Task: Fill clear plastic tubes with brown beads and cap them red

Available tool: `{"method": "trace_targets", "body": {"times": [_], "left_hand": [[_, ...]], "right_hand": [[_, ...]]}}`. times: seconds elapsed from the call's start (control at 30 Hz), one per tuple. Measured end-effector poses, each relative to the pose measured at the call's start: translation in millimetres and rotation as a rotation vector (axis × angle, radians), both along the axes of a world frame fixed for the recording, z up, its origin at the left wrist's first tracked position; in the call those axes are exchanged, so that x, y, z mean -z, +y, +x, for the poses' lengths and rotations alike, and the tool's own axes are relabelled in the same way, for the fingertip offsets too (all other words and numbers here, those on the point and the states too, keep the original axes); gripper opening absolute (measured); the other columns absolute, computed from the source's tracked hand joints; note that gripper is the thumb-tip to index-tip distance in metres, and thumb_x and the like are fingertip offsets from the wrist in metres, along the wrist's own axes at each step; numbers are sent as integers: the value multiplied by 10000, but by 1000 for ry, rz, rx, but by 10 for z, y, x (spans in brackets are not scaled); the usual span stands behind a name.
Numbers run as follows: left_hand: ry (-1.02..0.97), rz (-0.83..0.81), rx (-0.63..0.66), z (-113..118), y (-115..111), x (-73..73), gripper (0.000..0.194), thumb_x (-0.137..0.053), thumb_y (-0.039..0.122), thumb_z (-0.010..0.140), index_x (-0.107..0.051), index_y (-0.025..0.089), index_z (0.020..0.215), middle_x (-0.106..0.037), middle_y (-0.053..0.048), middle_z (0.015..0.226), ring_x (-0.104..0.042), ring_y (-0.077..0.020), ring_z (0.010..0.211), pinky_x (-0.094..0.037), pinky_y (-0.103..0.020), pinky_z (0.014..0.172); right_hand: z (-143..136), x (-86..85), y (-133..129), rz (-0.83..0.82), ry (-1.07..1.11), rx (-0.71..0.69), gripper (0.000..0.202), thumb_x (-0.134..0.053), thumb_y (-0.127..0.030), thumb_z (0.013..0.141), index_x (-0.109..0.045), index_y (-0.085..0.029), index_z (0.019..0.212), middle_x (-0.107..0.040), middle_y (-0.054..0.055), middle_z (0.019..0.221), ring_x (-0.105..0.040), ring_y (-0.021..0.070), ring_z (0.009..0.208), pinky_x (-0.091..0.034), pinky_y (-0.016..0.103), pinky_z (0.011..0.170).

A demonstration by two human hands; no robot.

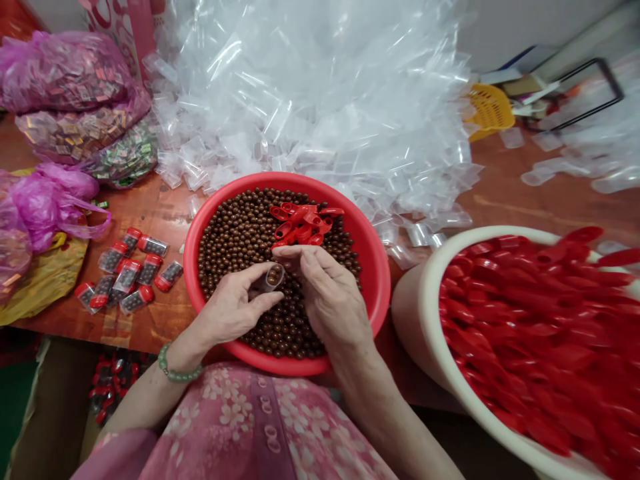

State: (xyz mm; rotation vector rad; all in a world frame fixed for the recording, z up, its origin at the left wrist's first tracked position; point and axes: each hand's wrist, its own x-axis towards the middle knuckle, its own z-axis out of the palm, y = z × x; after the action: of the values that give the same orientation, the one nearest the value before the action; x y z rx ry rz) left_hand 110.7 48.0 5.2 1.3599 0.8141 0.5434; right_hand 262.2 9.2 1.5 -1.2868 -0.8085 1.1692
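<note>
My left hand (230,307) grips a small clear plastic tube (273,277) between thumb and fingers. Brown balls show inside its open mouth. Beside the tube, my right hand (333,300) is closed, thumb against curled fingers; whatever it may hold is hidden. Both hands are over a red basin (377,280) holding many shiny brown balls (233,233). Just beyond my fingertips, several red plastic caps (303,223) lie on the balls.
Filled tubes with red caps (127,275) lie left of the basin. A cream bucket (425,313) of red plastic pieces (530,333) stands at right. Behind is a heap of clear tubes (310,100). Pink bags (75,73) sit at left, a yellow basket (490,110) at back right.
</note>
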Motion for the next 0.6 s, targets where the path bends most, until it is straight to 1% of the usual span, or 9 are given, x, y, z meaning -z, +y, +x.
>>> {"method": "trace_targets", "body": {"times": [0.1,0.2,0.3,0.4,0.53,0.6], "left_hand": [[-56,-98,33,6,7,-10,302,-560,235,877,-651,169,1158,-722,-82,1016,-672,-204,992,-550,-326,847],[-116,-162,66,0,13,-41,282,-567,236,875,-651,162,1134,-704,-90,1043,-664,-184,967,-545,-295,818],[-146,-176,90,-23,7,-74,274,-567,232,872,-648,142,1118,-685,-83,1023,-645,-168,938,-527,-277,816],[-124,-140,94,-41,-7,-81,262,-560,235,875,-645,122,1095,-661,-68,976,-613,-146,873,-498,-269,817],[-172,-136,134,-39,-18,-64,246,-579,245,856,-632,133,1068,-632,-50,985,-570,-158,920,-445,-283,876],[-191,-167,145,-38,-17,-60,221,-601,234,830,-617,132,1026,-600,-23,905,-538,-135,841,-430,-259,814]], "right_hand": [[107,-22,-42,35,-74,-89,179,-562,-369,920,-675,-265,1013,-688,13,1053,-622,180,1025,-450,364,1002],[175,-98,-57,50,-149,-151,154,-578,-312,908,-665,-269,1026,-681,10,1047,-622,178,1029,-476,347,977],[206,-186,-63,79,-211,-222,187,-611,-277,882,-647,-269,1065,-647,24,1091,-622,177,1025,-513,321,922],[233,-229,-51,162,-268,-330,248,-651,-251,853,-626,-272,1098,-608,40,1121,-612,185,1043,-521,317,907],[274,-218,-1,316,-474,-448,243,-687,-232,829,-623,-262,1062,-597,45,1054,-586,188,1007,-504,321,874],[287,-217,28,368,-565,-483,225,-695,-222,827,-620,-253,1037,-591,39,1004,-571,178,960,-489,310,837]]}}
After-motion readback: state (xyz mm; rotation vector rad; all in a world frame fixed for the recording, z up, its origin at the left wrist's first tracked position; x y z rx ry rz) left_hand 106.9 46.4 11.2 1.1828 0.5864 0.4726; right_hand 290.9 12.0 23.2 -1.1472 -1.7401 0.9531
